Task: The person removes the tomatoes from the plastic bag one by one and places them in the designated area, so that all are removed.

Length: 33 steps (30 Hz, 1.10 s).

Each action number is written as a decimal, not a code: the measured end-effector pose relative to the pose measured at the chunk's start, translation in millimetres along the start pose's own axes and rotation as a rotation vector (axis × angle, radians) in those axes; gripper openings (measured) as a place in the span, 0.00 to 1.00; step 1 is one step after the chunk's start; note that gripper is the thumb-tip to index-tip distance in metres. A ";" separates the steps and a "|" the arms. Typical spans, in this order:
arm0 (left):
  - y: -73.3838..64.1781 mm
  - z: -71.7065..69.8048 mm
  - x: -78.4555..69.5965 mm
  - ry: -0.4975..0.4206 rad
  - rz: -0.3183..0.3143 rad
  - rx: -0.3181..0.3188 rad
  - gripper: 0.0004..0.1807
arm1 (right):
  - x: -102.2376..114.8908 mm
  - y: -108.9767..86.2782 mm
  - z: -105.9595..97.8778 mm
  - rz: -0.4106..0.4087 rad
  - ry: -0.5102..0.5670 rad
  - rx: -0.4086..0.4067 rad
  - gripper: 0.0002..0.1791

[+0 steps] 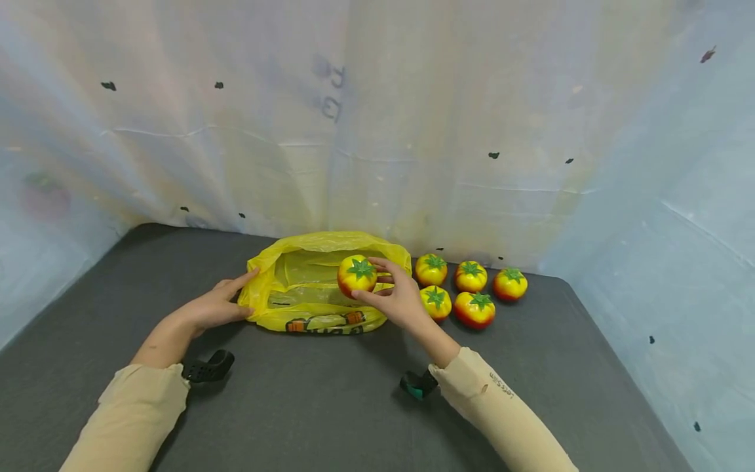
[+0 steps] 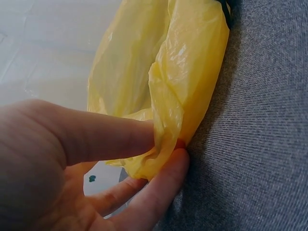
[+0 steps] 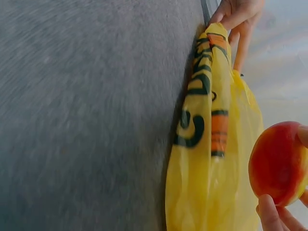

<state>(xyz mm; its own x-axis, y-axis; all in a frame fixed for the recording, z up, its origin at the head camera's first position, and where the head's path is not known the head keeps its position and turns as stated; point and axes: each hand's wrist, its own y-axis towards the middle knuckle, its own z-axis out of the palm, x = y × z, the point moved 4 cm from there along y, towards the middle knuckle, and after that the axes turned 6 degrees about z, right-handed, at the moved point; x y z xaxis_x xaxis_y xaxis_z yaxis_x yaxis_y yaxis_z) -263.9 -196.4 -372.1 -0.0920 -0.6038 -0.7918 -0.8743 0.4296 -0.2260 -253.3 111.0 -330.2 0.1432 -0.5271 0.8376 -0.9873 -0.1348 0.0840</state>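
A yellow plastic bag (image 1: 330,241) lies with its mouth open on the dark table. My left hand (image 1: 215,307) pinches the bag's left rim; in the left wrist view the thumb (image 2: 110,137) and fingers hold a fold of the yellow plastic (image 2: 166,106). Over the bag's mouth, toward its right side, my right hand (image 1: 398,298) grips a yellow-and-red toy tomato (image 1: 356,278) with a green leafy top. The right wrist view shows the tomato's red underside (image 3: 276,163) between fingertips, beside the bag's printed side (image 3: 207,110).
Several more toy tomatoes (image 1: 474,310) stand grouped on the table (image 1: 330,406) just right of the bag. A pale plastic sheet (image 1: 413,131) hangs behind the table, with others at both sides. Dark straps (image 1: 209,367) sit at both wrists.
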 end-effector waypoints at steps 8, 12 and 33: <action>-1.1 1.0 -3.6 0.025 0.000 -0.015 0.47 | -5.0 -7.9 -24.3 0.015 -0.024 -0.017 0.34; -1.2 1.8 -6.7 0.037 0.002 -0.021 0.46 | -8.8 -10.4 -33.6 0.020 -0.023 -0.002 0.35; 3.0 -3.2 -9.1 0.238 0.118 -0.179 0.39 | -30.2 -28.3 -82.5 0.046 -0.122 -0.055 0.37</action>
<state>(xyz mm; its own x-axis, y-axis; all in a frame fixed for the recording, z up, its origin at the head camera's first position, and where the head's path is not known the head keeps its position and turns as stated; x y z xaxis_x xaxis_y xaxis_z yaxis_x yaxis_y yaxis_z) -267.1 -191.8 -363.7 -0.2879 -0.7060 -0.6470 -0.9190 0.3938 -0.0207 -235.4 200.0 -313.3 0.1018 -0.6306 0.7694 -0.9948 -0.0640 0.0791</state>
